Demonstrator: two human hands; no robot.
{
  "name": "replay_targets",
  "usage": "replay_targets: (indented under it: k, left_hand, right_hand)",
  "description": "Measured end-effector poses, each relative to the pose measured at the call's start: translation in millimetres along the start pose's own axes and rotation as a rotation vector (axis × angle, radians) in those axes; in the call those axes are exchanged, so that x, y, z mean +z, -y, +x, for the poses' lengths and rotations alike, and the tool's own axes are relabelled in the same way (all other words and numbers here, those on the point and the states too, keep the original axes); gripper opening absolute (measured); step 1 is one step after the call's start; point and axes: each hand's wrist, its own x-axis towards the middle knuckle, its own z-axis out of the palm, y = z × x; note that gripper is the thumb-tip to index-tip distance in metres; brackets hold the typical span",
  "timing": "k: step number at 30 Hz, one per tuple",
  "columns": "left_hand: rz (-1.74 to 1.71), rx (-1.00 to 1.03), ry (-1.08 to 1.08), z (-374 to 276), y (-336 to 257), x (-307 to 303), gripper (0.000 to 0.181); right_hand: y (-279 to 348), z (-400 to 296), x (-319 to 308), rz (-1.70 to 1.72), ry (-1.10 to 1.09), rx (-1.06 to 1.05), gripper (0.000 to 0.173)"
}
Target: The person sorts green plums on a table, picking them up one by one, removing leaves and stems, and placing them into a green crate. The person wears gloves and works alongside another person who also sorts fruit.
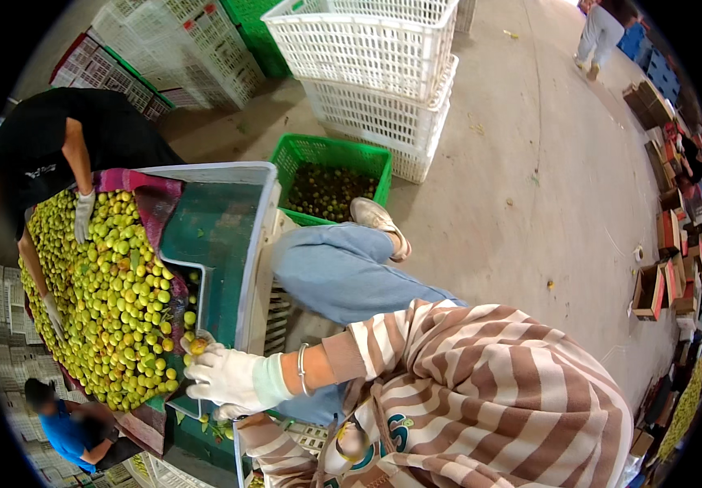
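My right hand, in a white glove, reaches over the inner edge of a sorting table. A brown-blotched, yellowish fruit sits between its fingers. Just below it, most of my left hand is hidden by the right glove and the sleeve; what it holds is not visible. In front of both hands spreads a heap of small green-yellow round fruits on a purplish cloth. Several loose fruits and leaves lie in the lower channel beside the heap.
Across the heap, a person in black has both gloved hands on the fruits; another in blue is at lower left. Beside my foot stands a green crate with dark fruits. White crates are stacked behind it. Cardboard boxes line the right.
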Motion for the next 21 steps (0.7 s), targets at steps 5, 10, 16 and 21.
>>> replay_targets:
  k: [5,10,16,21]
  left_hand:
    - [0.039,-0.078,0.053,15.6,-3.9,5.3,0.050]
    - [0.073,0.025,-0.016,27.7,10.2,13.8,0.047]
    - [0.200,0.071,-0.014,23.0,15.0,18.3,0.050]
    - [0.187,0.118,-0.067,18.3,20.6,27.2,0.048]
  right_hand:
    - [-0.7,-33.4,-24.9,0.107,0.123,-0.062,0.041]
    - [-17.1,-53.3,-35.9,0.290,0.160,-0.090,0.032]
    - [-41.2,-56.7,-86.2,0.438,-0.091,-0.171,0.028]
    - [-143.8,-83.3,-174.1,0.411,-0.437,-0.064,0.028]
